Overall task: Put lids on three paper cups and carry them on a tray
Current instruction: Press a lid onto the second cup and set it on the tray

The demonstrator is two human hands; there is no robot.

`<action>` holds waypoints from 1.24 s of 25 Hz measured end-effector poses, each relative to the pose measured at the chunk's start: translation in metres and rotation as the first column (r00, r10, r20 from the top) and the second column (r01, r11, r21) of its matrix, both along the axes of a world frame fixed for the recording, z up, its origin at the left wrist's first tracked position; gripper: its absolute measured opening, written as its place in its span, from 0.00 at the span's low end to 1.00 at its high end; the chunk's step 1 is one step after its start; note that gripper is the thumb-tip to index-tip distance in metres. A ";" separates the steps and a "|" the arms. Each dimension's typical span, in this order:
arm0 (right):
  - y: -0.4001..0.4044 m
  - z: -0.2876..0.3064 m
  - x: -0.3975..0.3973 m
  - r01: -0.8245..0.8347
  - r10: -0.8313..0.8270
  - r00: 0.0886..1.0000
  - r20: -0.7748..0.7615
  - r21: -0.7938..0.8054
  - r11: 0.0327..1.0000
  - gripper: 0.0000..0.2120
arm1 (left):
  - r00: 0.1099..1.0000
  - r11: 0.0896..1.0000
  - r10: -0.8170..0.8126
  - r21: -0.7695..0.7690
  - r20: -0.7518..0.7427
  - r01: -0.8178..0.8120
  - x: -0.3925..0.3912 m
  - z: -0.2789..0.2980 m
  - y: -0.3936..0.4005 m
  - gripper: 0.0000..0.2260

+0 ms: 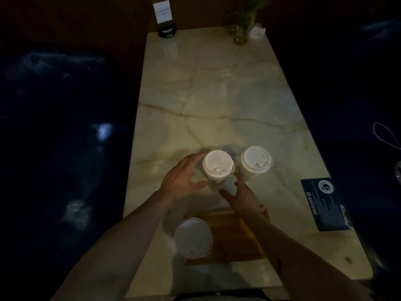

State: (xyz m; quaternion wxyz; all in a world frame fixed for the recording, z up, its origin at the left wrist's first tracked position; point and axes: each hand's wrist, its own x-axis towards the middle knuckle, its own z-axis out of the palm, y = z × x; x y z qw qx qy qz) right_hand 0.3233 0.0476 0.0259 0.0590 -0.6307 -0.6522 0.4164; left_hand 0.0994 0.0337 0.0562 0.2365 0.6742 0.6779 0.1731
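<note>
1. Our left hand [181,178] spreads wide beside a lidded cup [218,166] mid-table [227,94], holding nothing.
2. Our right hand [243,195] opens wide, empty, between both far cups [256,162].
3. A third lidded cup [193,237] stands on the wooden tray [234,242] near the table's front edge.

The wooden tray [236,237] near the table's [227,88] near edge is largely covered: the right forearm crosses its right side and 1 lidded cup [193,237] hides its left end, so its outline cannot be traced. That cup is blurred, and its wall is out of sight under its lid. The right hand [243,196] masks the foot of the middle cup [218,166]; whether the fingers touch it cannot be told. Print on the dark card [325,203] at the table's right edge is too small to read. At the far edge, the label on the bottle [163,16] is illegible, and the picture's top cuts the bottle off. Both sides beyond the table are too dark to make out.
</note>
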 end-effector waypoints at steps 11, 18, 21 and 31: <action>0.025 -0.013 -0.023 0.158 -0.140 0.930 -0.339 0.026 0.987 0.36 | 0.998 0.984 0.002 0.180 0.066 -0.014 0.014 -0.008 0.006 0.27; 0.018 0.007 -0.022 0.131 -0.090 0.907 -0.412 0.073 0.989 0.33 | 0.991 0.985 0.057 0.155 0.123 -0.076 0.012 0.012 -0.001 0.27; 0.009 0.025 -0.022 0.133 -0.074 0.884 -0.461 0.097 0.986 0.29 | 0.964 0.982 0.066 0.152 0.256 -0.108 0.010 0.029 -0.007 0.27; -0.030 0.115 -0.026 0.136 -0.048 0.748 -0.662 0.082 0.987 0.30 | 0.642 0.967 0.115 0.061 0.758 -0.246 0.006 0.116 -0.062 0.24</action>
